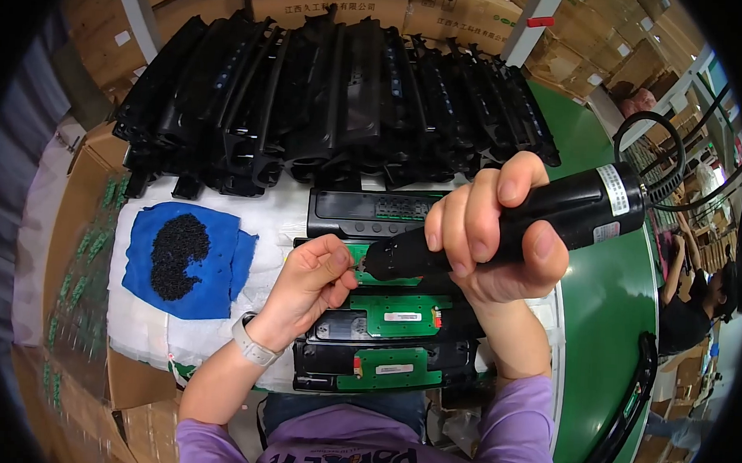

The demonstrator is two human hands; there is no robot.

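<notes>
My right hand [499, 229] is wrapped round a black electric screwdriver [583, 208], held slanted with its tip down to the left. Close beside that tip, the fingers of my left hand [313, 274] are pinched together; whatever they hold is too small to make out. Beneath both hands lie black plastic housings [316, 357] in a row. Green circuit boards [400, 320] sit on them, and the screwdriver partly hides the one at its tip. A heap of tiny black screws [178, 256] lies on a blue cloth [219, 298] to the left.
Many black plastic housings [335, 106] are stacked along the back. A curved black strip [628, 416] rests on the green table [603, 324] at the right. Cardboard boxes [91, 194] flank the left side. A cable [681, 154] runs from the screwdriver. Another person [695, 303] is at far right.
</notes>
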